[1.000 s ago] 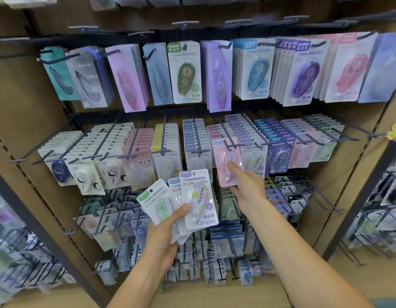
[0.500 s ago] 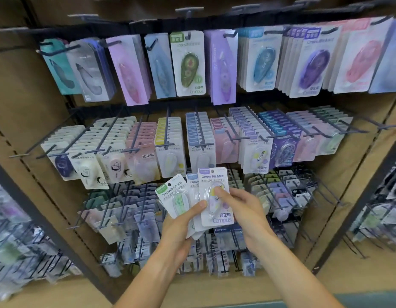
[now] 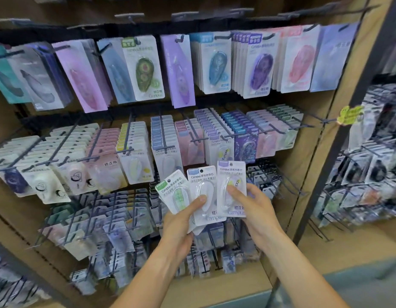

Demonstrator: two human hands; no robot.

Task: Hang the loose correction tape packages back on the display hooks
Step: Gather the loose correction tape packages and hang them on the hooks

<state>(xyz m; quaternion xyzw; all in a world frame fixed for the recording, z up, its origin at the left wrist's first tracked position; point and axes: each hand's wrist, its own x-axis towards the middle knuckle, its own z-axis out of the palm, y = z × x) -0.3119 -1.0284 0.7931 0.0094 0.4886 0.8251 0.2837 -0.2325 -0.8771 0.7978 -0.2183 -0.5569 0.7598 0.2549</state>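
Observation:
My left hand (image 3: 181, 225) holds a small fan of loose correction tape packages in front of the display: a green-labelled one (image 3: 173, 192) on the left and a blue-labelled one (image 3: 203, 185) beside it, with more tucked behind. My right hand (image 3: 257, 210) grips a purple-labelled package (image 3: 231, 181), thumb on its blister, held just right of the fan and slightly apart from it. Directly above hangs the middle row of display hooks (image 3: 217, 123), each carrying matching small packages.
The top row carries larger tape packages (image 3: 143, 70) on hooks. Lower rows of hooks (image 3: 117, 221) with small packs jut out below my hands. A dark metal upright (image 3: 339, 134) stands at the right, with another wire rack (image 3: 368, 174) beyond it. Cardboard shelf sides frame the bay.
My right hand left the pink package on a middle-row hook, came down to the fan and drew off the purple-labelled package. The view tilted slightly.

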